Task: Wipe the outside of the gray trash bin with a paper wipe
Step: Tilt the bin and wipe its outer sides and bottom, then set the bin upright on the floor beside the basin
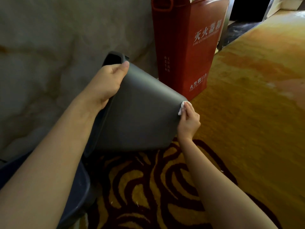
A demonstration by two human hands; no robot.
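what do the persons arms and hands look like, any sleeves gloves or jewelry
Both forearms are bare right up to the bottom edge of the picture, with no sleeves in view. The left hand and right hand wear no gloves. No watch, bracelet or ring shows on the wrists or on the fingers that can be seen. The left thumbnail looks short and unpainted.

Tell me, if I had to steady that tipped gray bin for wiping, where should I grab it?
Probably at the rim of the gray trash bin, coming from the open end on its upper left. The bin is tilted and its walls are broad and smooth, so the lip is the one edge fingers can hook. The left hand has its grip there, while the right hand presses the paper wipe against the bottom corner.
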